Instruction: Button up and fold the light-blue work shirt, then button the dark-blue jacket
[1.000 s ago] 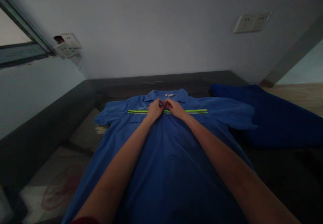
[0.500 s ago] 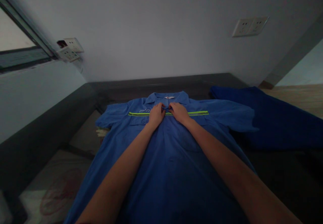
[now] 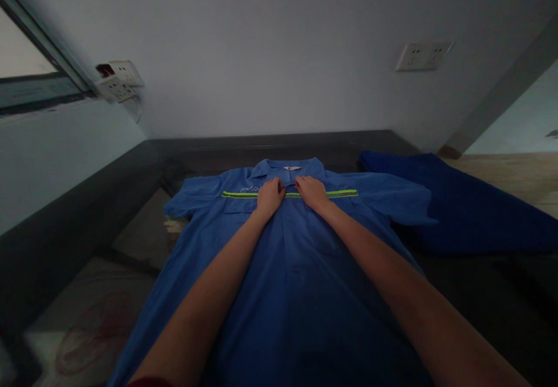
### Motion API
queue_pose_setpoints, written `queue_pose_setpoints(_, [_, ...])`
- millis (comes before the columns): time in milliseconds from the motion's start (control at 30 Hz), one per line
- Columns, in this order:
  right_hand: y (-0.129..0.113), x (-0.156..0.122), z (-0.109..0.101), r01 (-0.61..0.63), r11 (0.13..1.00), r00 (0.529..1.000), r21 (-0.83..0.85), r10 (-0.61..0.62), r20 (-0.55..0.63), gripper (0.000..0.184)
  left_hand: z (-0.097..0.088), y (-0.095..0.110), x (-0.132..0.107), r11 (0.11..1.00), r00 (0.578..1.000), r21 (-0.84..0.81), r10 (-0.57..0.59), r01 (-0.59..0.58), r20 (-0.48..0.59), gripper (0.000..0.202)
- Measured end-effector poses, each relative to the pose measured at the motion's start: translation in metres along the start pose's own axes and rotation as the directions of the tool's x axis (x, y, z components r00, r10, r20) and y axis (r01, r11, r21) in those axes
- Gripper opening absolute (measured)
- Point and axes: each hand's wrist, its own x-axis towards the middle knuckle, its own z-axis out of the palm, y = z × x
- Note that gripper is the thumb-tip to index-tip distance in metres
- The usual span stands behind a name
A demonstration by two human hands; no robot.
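Observation:
A blue short-sleeved work shirt [image 3: 283, 247] lies spread front side up, its collar away from me and a yellow-green stripe across the chest. My left hand [image 3: 270, 197] pinches the front placket just below the collar, left of the middle. Close beside it, my right hand [image 3: 311, 192] pinches the placket's other side, with a small gap between the two hands. Whatever button is between the fingertips is too small and dark to make out. A white label [image 3: 292, 168] shows inside the collar.
Dark blue folded cloth [image 3: 462, 207] lies to the right, partly under the shirt's sleeve. A dark raised edge [image 3: 270, 142] runs along the wall behind. Wall sockets [image 3: 424, 56] are at right, more at left. A pale sack with red print [image 3: 93, 329] sits lower left.
My right hand has shifted slightly right, widening the gap between the hands. Both hands still pinch the shirt's placket. The camera view has turned a little.

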Motion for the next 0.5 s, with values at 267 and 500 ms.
queue_pose_setpoints(267, [-0.002, -0.022, -0.032, -0.035, 0.999, 0.999, 0.001, 0.035, -0.025, 0.019, 0.002, -0.002, -0.001, 0.999, 0.999, 0.019, 0.036, -0.036, -0.023, 0.011])
queue_pose_setpoints(500, [0.018, -0.065, -0.025, -0.109, 0.991, 0.986, -0.082, 0.118, 0.116, 0.051, 0.000, 0.003, -0.003, 0.997, 0.999, 0.067, 0.048, -0.046, -0.023, 0.014])
